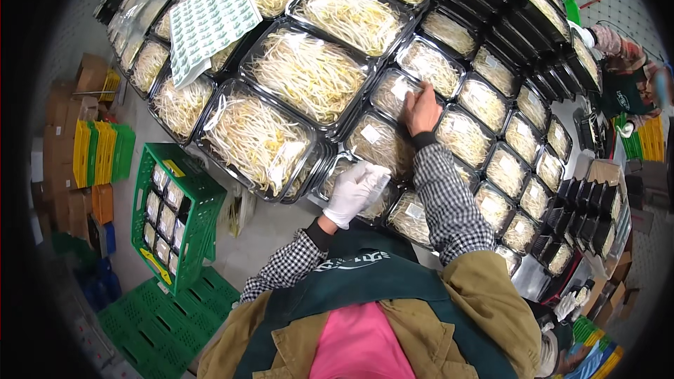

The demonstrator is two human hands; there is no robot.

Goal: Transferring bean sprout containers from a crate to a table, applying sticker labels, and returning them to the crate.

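Black trays of bean sprouts under clear film cover the table before me in stacks. My left hand [354, 192], in a white glove, pinches what looks like a small stack or strip of labels [377, 183] above the trays nearest my apron. My bare right hand [423, 110] reaches farther, its fingers at a white label [401, 88] on a wrapped sprout tray [387, 101]. Another labelled tray [379, 142] lies between my hands. Larger sprout trays [310, 76] stand to the left, without visible labels. A sheet printed with green labels [213, 23] rests on trays at the upper left.
A green crate [202, 205] holding packed trays stands at the left above green pallets [168, 321]. Folded yellow and green crates [102, 147] and cardboard boxes lie beyond. A co-worker [626, 73] stands at the far right; another person's gloved hand [567, 305] shows at the lower right.
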